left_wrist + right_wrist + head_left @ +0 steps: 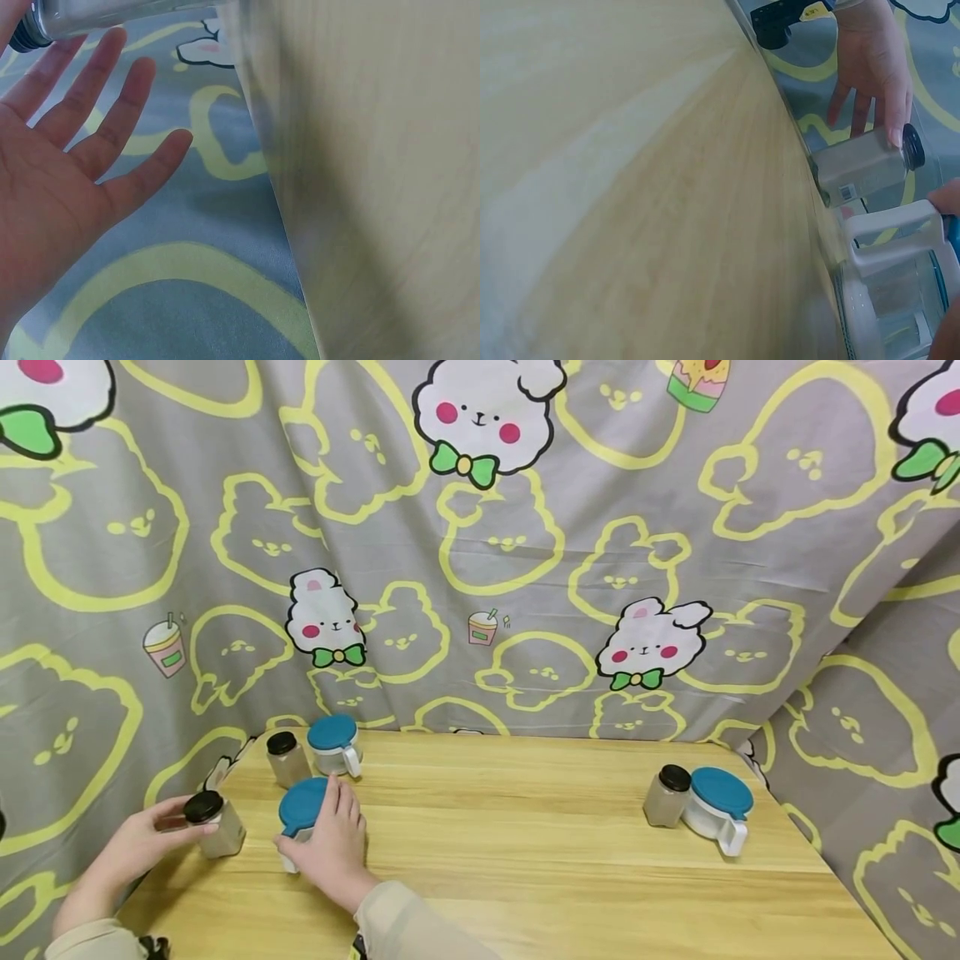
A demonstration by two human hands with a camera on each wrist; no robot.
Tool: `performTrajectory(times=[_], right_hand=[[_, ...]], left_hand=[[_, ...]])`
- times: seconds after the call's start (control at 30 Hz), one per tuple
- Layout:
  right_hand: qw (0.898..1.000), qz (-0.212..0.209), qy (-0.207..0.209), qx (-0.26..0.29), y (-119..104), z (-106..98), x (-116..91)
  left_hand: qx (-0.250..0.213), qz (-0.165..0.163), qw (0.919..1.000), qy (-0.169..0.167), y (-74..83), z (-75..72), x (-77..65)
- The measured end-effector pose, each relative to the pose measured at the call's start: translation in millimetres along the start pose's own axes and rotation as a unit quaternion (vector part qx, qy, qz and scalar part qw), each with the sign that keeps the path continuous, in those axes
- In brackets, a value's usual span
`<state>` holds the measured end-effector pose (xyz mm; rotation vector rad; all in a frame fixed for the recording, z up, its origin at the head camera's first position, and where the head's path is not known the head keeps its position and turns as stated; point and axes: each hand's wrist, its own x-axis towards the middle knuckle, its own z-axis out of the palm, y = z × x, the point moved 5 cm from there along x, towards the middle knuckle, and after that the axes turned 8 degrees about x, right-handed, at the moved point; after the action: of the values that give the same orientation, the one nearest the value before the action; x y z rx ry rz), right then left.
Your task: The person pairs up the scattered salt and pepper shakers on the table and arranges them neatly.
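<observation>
The blue-lidded jar point(300, 812) stands on the table point(525, 860), gripped by the right hand point(339, 845), thumb at its near left, fingers along its right side. It looks stiff, smooth, perhaps breakable and fairly light; the body or white handle point(892, 218) should hold surer than the lid point(302, 797). Left of the jar, the left hand point(142, 845) pinches a smaller black-capped bottle point(223, 837) with thumb and forefinger near its cap point(203, 807), other fingers spread; its hard sides may slip.

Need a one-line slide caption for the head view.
Left hand holding a jar, right hand gripping a blue-lidded pot, two more of each on the table.
</observation>
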<state>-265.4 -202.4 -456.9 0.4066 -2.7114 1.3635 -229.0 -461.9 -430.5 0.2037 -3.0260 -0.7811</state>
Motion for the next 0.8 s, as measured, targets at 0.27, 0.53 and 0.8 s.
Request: performTrajectory(times=[0.27,0.53,0.8], right_hand=[[0.999,-0.017,-0.005,0.028,3.3,-2.6,-1.0],[0.999,-0.023,-0.006,0.044,6.9,-4.4,-1.5],[0.999,-0.023,0.000,0.039,8.3,-4.5,-1.0]], left_hand=[[-0.004,-0.005,1.0000,-0.008,-1.0,1.3,-1.4],[-0.002,0.005,1.0000,-0.002,1.8,0.6,-1.6],[0.001,0.009,1.0000,0.004,2.2,1.4,1.1]])
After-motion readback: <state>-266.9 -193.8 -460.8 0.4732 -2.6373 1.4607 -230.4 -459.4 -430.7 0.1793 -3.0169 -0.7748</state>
